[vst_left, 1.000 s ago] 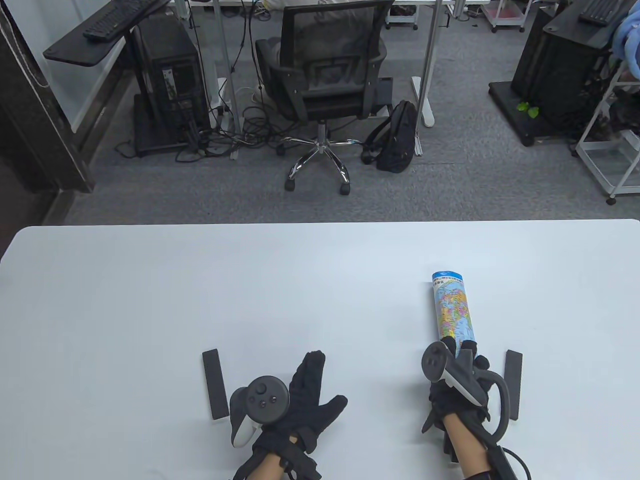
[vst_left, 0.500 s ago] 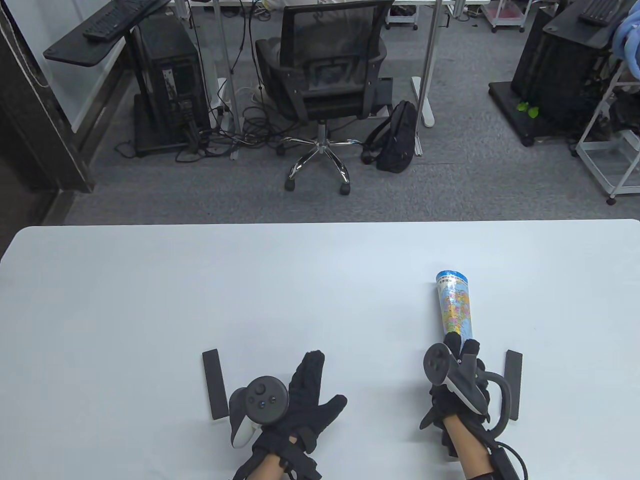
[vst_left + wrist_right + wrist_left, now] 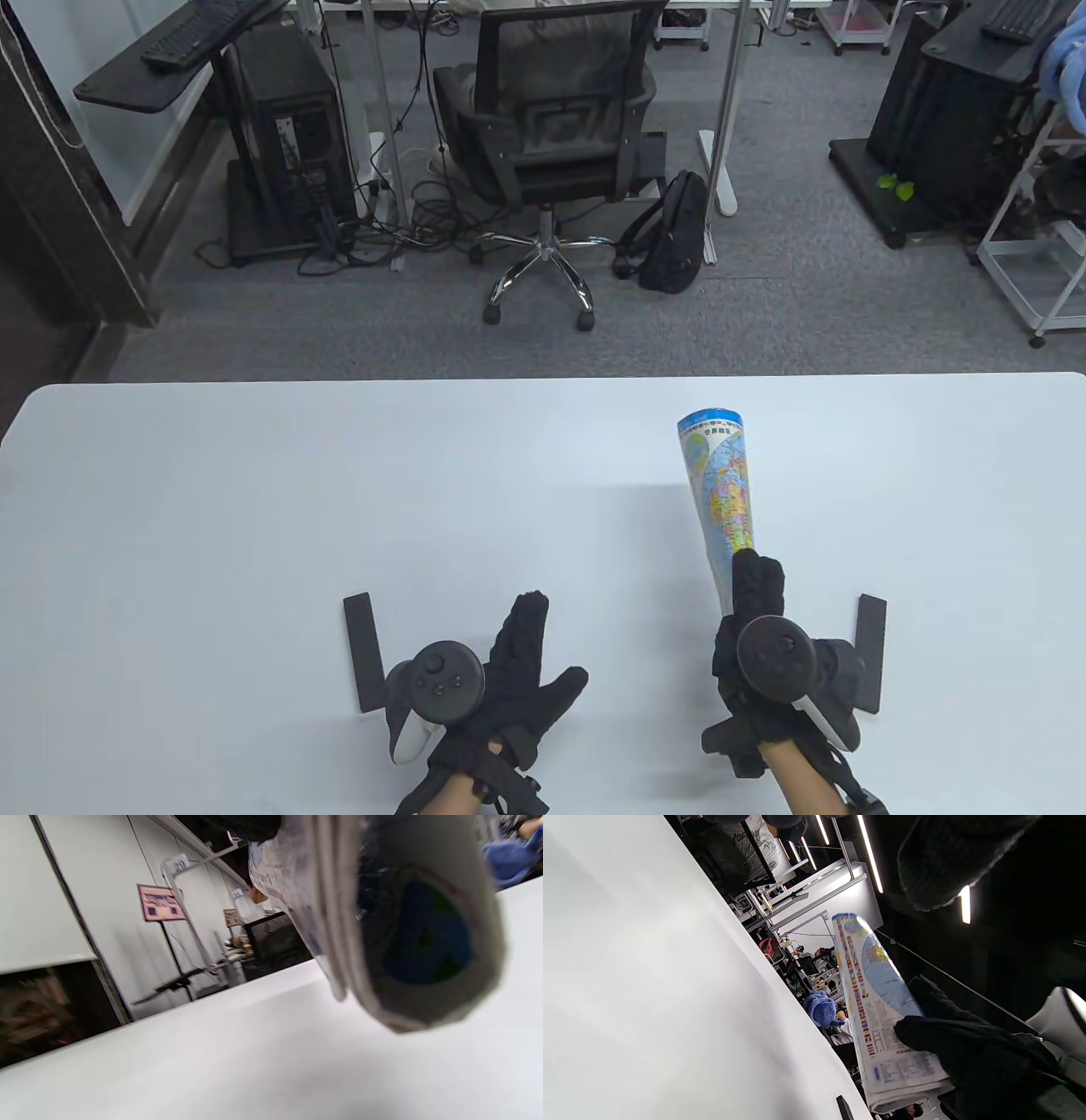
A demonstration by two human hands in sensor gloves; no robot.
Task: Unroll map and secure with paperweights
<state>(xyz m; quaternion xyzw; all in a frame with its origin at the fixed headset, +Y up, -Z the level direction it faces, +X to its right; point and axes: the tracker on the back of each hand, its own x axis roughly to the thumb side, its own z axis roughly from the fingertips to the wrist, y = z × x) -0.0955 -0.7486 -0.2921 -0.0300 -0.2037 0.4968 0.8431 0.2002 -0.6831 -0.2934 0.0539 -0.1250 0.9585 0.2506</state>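
The rolled map (image 3: 719, 492) is a colourful tube. My right hand (image 3: 755, 611) grips its near end and holds it off the white table (image 3: 254, 509), far end tilted up and to the left. It also shows in the left wrist view (image 3: 878, 1014) and, close up end-on, in the right wrist view (image 3: 398, 921). My left hand (image 3: 526, 671) rests flat on the table with fingers spread, holding nothing. Two black bar paperweights lie on the table: one (image 3: 364, 652) left of my left hand, one (image 3: 870, 649) right of my right hand.
A black office chair (image 3: 551, 136) and a backpack (image 3: 674, 233) stand on the floor beyond the table's far edge. Desks and computer towers stand further back.
My right hand has lifted the map off the table and swung its far end up and to the left. The left hand has stayed still.
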